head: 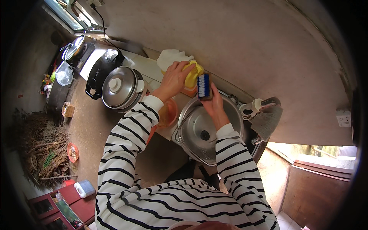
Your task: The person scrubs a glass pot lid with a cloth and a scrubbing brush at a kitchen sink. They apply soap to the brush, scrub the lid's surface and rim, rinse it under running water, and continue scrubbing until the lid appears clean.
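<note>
My left hand (176, 79) rests with its fingers on the top of a yellow bottle (192, 77) at the back of the counter. My right hand (213, 105) holds a scrub brush (203, 86) beside the bottle, its blue and white bristles turned towards the bottle's side. Below the right hand lies a metal basin (189, 130) with a round black drain or stopper (204, 135) at its bottom. A white cloth or plastic bag (172, 59) lies behind my left hand. An orange plastic bowl (171, 113) stands left of the basin, partly hidden by my left arm.
A lidded metal pot (119, 87) stands on the counter to the left, near a black appliance (99, 73) with a cord. Right of the basin are a white fitting (250, 108) and a grey brush-like thing (266, 122). The wall (244, 43) rises behind the counter.
</note>
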`<act>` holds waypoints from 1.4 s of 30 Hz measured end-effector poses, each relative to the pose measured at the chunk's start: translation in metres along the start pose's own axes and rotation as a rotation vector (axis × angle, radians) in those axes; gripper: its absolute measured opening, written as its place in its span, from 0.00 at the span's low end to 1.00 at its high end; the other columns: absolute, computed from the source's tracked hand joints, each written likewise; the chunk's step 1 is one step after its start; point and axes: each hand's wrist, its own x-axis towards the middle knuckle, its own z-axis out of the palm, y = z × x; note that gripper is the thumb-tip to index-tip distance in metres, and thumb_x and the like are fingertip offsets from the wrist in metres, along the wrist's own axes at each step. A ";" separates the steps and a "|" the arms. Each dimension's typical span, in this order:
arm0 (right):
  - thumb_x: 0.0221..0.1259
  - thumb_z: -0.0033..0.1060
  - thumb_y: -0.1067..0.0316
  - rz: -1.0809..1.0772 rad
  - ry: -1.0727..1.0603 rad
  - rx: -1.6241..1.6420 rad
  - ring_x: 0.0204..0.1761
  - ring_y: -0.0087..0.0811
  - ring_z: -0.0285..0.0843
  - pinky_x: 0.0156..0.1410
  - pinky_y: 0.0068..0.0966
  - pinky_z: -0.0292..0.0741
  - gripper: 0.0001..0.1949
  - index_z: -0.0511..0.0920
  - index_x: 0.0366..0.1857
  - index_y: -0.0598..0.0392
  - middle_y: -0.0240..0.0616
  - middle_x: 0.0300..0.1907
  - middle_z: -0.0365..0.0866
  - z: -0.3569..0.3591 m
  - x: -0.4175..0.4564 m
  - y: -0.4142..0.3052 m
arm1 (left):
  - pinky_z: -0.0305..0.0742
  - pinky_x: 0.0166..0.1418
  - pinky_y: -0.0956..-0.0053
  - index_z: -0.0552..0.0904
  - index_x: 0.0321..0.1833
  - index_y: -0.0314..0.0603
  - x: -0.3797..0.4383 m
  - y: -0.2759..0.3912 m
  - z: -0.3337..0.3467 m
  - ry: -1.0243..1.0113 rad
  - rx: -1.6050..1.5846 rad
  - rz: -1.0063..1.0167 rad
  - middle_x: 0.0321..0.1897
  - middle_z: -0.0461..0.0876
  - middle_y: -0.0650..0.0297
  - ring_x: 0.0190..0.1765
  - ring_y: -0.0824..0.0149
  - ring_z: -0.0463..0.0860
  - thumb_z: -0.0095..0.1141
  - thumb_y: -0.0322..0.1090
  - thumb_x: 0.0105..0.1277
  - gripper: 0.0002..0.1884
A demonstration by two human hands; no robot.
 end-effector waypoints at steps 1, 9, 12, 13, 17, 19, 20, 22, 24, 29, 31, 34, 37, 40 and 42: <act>0.81 0.47 0.49 0.016 -0.020 -0.030 0.47 0.34 0.82 0.50 0.37 0.79 0.19 0.76 0.61 0.51 0.37 0.49 0.83 0.003 0.001 -0.001 | 0.72 0.64 0.59 0.79 0.68 0.47 0.000 -0.001 -0.001 -0.003 0.006 0.008 0.63 0.77 0.57 0.61 0.50 0.75 0.57 0.25 0.60 0.29; 0.80 0.46 0.47 0.031 0.046 -0.166 0.45 0.36 0.85 0.46 0.33 0.79 0.22 0.76 0.61 0.54 0.41 0.47 0.86 0.019 0.006 -0.019 | 0.72 0.63 0.60 0.80 0.67 0.48 0.005 -0.005 0.003 -0.015 0.032 0.032 0.62 0.78 0.59 0.61 0.52 0.75 0.58 0.25 0.60 0.28; 0.80 0.47 0.48 0.014 0.074 -0.218 0.44 0.35 0.85 0.45 0.32 0.79 0.21 0.76 0.61 0.54 0.40 0.47 0.85 0.028 0.005 -0.021 | 0.74 0.63 0.59 0.80 0.67 0.47 0.008 -0.005 0.002 -0.016 0.011 0.051 0.63 0.77 0.57 0.61 0.50 0.76 0.58 0.23 0.58 0.30; 0.80 0.47 0.48 0.010 0.087 -0.228 0.44 0.35 0.85 0.45 0.32 0.79 0.21 0.76 0.61 0.54 0.40 0.46 0.85 0.030 0.005 -0.021 | 0.74 0.62 0.59 0.80 0.67 0.47 0.009 -0.005 0.002 -0.015 0.002 0.060 0.64 0.77 0.56 0.61 0.49 0.76 0.59 0.22 0.57 0.31; 0.79 0.48 0.47 0.029 0.127 -0.271 0.42 0.35 0.85 0.43 0.32 0.79 0.22 0.76 0.60 0.54 0.40 0.46 0.85 0.033 0.006 -0.025 | 0.74 0.61 0.59 0.82 0.64 0.45 0.015 -0.002 0.000 0.000 -0.007 0.069 0.63 0.78 0.56 0.60 0.49 0.77 0.57 0.22 0.57 0.28; 0.79 0.48 0.47 0.072 0.116 -0.284 0.41 0.35 0.85 0.41 0.32 0.79 0.22 0.76 0.60 0.55 0.42 0.47 0.86 0.034 0.005 -0.027 | 0.74 0.61 0.59 0.83 0.63 0.44 0.015 -0.003 0.000 -0.003 -0.005 0.074 0.62 0.79 0.56 0.59 0.49 0.77 0.56 0.22 0.58 0.27; 0.78 0.47 0.47 0.098 0.100 -0.285 0.40 0.36 0.85 0.40 0.32 0.79 0.23 0.76 0.60 0.55 0.43 0.47 0.86 0.034 0.003 -0.030 | 0.75 0.61 0.59 0.84 0.62 0.44 0.014 -0.004 -0.001 -0.003 -0.003 0.076 0.62 0.79 0.56 0.59 0.49 0.77 0.56 0.22 0.58 0.26; 0.78 0.46 0.47 0.142 0.069 -0.266 0.39 0.37 0.85 0.38 0.32 0.79 0.24 0.76 0.61 0.56 0.44 0.48 0.86 0.036 0.002 -0.034 | 0.75 0.60 0.60 0.84 0.62 0.44 0.015 -0.004 -0.002 0.001 -0.003 0.082 0.61 0.80 0.56 0.58 0.49 0.78 0.56 0.23 0.59 0.25; 0.78 0.45 0.47 0.179 0.039 -0.223 0.39 0.39 0.85 0.36 0.31 0.79 0.24 0.76 0.61 0.58 0.47 0.49 0.86 0.036 0.002 -0.035 | 0.74 0.61 0.60 0.85 0.61 0.46 0.017 -0.005 -0.001 -0.011 0.008 0.072 0.60 0.80 0.59 0.59 0.52 0.77 0.57 0.25 0.60 0.23; 0.79 0.42 0.46 0.259 -0.008 -0.163 0.40 0.41 0.84 0.35 0.29 0.79 0.27 0.75 0.63 0.59 0.49 0.50 0.85 0.030 0.008 -0.042 | 0.74 0.61 0.60 0.86 0.60 0.46 0.019 -0.004 -0.002 -0.016 0.011 0.072 0.59 0.80 0.60 0.58 0.53 0.78 0.56 0.25 0.61 0.23; 0.79 0.41 0.45 0.279 -0.011 -0.166 0.40 0.42 0.84 0.35 0.28 0.79 0.27 0.75 0.63 0.60 0.49 0.51 0.85 0.033 0.009 -0.039 | 0.76 0.59 0.60 0.85 0.61 0.45 0.018 -0.006 -0.003 0.001 0.006 0.095 0.59 0.81 0.58 0.56 0.51 0.79 0.55 0.22 0.59 0.25; 0.79 0.40 0.45 0.289 0.008 -0.170 0.41 0.42 0.84 0.36 0.28 0.79 0.28 0.75 0.64 0.60 0.50 0.51 0.85 0.034 0.009 -0.037 | 0.75 0.59 0.60 0.85 0.61 0.46 0.018 -0.006 -0.002 -0.029 0.016 0.070 0.59 0.81 0.58 0.56 0.51 0.79 0.55 0.22 0.59 0.25; 0.79 0.41 0.45 0.307 -0.001 -0.145 0.42 0.41 0.85 0.36 0.29 0.80 0.27 0.75 0.64 0.57 0.50 0.51 0.85 0.032 0.012 -0.036 | 0.75 0.58 0.60 0.85 0.61 0.47 0.020 -0.006 0.000 -0.022 0.033 0.082 0.59 0.81 0.59 0.56 0.51 0.79 0.55 0.22 0.59 0.25; 0.78 0.43 0.45 0.331 -0.030 -0.111 0.41 0.40 0.86 0.37 0.31 0.79 0.25 0.77 0.62 0.53 0.48 0.50 0.87 0.027 0.014 -0.038 | 0.75 0.58 0.60 0.85 0.61 0.47 0.021 -0.007 0.000 -0.029 0.035 0.084 0.59 0.81 0.60 0.56 0.52 0.79 0.55 0.23 0.60 0.24; 0.78 0.42 0.45 0.322 -0.053 -0.102 0.41 0.40 0.86 0.37 0.31 0.79 0.25 0.77 0.62 0.54 0.48 0.50 0.87 0.025 0.015 -0.038 | 0.75 0.58 0.60 0.86 0.60 0.47 0.022 -0.006 0.000 -0.035 0.038 0.080 0.58 0.81 0.60 0.56 0.52 0.80 0.55 0.24 0.61 0.23</act>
